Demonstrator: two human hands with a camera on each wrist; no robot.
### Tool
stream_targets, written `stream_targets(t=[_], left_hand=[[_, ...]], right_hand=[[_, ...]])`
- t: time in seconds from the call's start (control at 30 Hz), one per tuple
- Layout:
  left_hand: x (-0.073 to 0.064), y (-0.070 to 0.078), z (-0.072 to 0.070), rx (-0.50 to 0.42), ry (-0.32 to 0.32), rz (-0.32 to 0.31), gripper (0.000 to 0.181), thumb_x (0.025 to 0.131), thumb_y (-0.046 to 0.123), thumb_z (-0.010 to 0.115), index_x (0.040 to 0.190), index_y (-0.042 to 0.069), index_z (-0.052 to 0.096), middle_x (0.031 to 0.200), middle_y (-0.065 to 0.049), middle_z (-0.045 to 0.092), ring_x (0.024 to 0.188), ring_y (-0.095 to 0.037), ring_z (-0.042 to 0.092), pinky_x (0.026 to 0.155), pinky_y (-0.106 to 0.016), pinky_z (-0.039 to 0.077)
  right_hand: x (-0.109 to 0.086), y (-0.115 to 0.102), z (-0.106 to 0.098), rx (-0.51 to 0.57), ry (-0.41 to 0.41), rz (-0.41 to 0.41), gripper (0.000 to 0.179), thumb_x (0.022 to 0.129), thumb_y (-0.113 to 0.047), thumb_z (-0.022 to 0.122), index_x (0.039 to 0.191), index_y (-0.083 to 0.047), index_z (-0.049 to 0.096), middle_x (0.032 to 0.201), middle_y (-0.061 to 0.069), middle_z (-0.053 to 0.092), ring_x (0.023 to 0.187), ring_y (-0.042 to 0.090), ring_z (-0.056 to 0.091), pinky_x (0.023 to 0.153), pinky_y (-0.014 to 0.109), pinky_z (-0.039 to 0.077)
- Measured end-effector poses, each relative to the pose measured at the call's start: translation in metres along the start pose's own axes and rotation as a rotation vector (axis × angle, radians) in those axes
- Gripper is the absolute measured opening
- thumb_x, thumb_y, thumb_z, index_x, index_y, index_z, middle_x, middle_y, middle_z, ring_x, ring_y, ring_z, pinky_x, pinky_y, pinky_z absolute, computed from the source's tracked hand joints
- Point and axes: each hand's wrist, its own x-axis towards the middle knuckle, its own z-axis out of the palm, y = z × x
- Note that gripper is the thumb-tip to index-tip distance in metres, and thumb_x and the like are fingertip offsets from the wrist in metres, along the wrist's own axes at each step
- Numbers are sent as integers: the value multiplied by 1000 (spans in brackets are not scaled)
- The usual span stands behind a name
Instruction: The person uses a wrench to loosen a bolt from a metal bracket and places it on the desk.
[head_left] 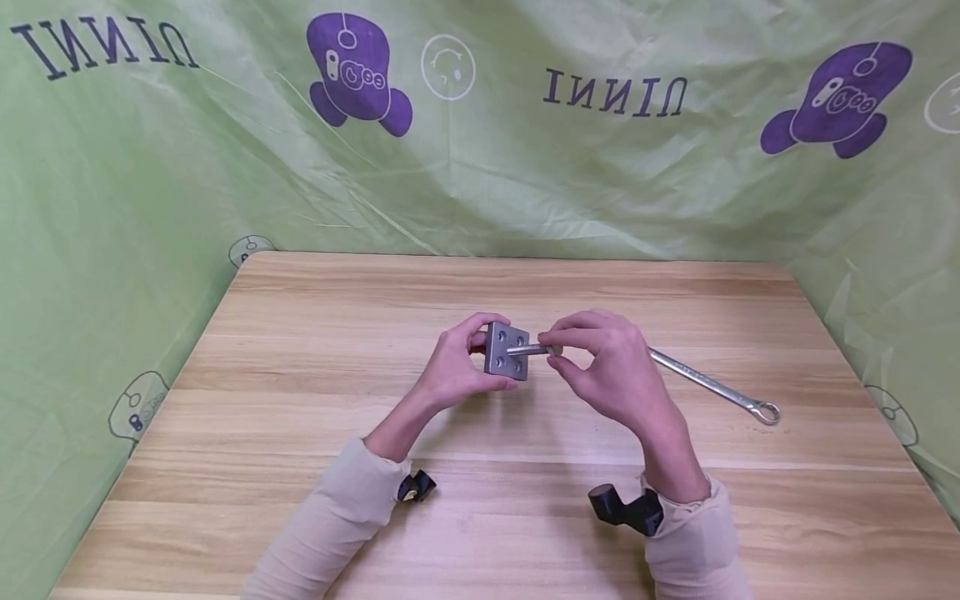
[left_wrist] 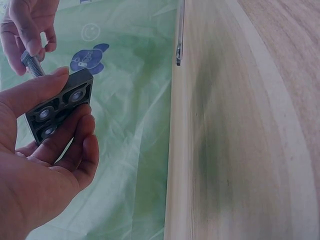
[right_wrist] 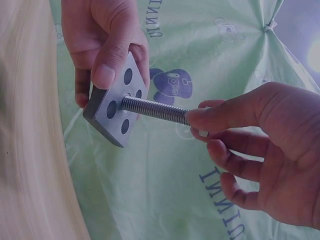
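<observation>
My left hand [head_left: 457,367] grips a square grey plate [right_wrist: 119,112] by its edges, above the table. Round holes surround the plate's centre, and its back, in the left wrist view, is ribbed with recessed pockets. A threaded bolt [right_wrist: 155,109] stands out from the middle of the plate's face, its tip at the centre. With thumb and fingertips my right hand [head_left: 611,367] pinches the bolt's head end; in the right wrist view the fingers partly hide the head. To the right of that hand lies a combination wrench [head_left: 712,386], its near end behind the hand.
The wood-grain table [head_left: 300,333] extends under both hands. Green printed cloth [head_left: 480,192] hangs behind it and along both sides. Black wrist mounts [head_left: 626,510] sit at the sleeve cuffs.
</observation>
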Motion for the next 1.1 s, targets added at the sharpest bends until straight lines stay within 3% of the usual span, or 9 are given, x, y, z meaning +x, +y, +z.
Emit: stream_targets(t=[0.13, 0.27, 0.43, 0.6, 0.8, 0.9, 1.1], left_hand=[[0, 0, 0, -9, -3, -8, 74, 64, -1, 89, 130, 7, 56, 109, -18, 76, 97, -23, 73, 96, -37, 49], [-1, 1, 0, -4, -2, 0, 74, 64, -1, 89, 130, 5, 56, 108, -19, 76, 96, -22, 73, 95, -36, 49], [-1, 1, 1, -1, -3, 9, 75, 64, -2, 89, 131, 5, 55, 109, -19, 76, 96, -22, 74, 94, -37, 49], [-1, 1, 1, -2, 1, 2, 76, 63, -2, 89, 131, 4, 55, 109, -19, 76, 97, -23, 74, 97, -39, 48], [-1, 0, 1, 4, -1, 3, 76, 63, -1, 89, 130, 7, 56, 109, -18, 76, 96, -23, 74, 98, -39, 48], [0, 0, 1, 5, -2, 2, 75, 63, -1, 89, 130, 9, 57, 108, -18, 77, 97, -23, 74, 99, -40, 47], [0, 0, 0, 6, 1, 10, 74, 64, -1, 89, 130, 7, 56, 109, -19, 76, 98, -24, 74, 98, -39, 48]], right_hand=[[1, 1, 0, -5, 5, -71, 27, 69, 9, 83, 90, -8, 79, 90, 5, 78, 89, 24, 68, 83, 41, 53], [-1, 2, 0, -3, -24, -59, 33, 70, 2, 86, 99, -8, 77, 98, 6, 76, 96, 25, 66, 88, 43, 51], [-1, 1, -1, -23, -48, 27, 37, 77, -20, 86, 110, -8, 75, 103, 8, 76, 97, 26, 66, 84, 42, 52], [1, -1, -1, -80, -91, 165, 24, 86, -28, 78, 99, -9, 78, 84, 4, 76, 75, 18, 63, 65, 31, 46], [2, -3, -2, -65, -140, 292, 23, 88, -32, 76, 91, -9, 80, 72, 2, 75, 59, 10, 58, 58, 25, 43], [2, -3, -2, -49, -140, 270, 21, 88, -30, 76, 90, -9, 80, 71, 1, 73, 60, 9, 57, 56, 23, 42], [0, 0, -3, -36, -83, 97, 20, 82, -20, 82, 98, -7, 79, 80, 3, 75, 70, 14, 63, 58, 26, 44]])
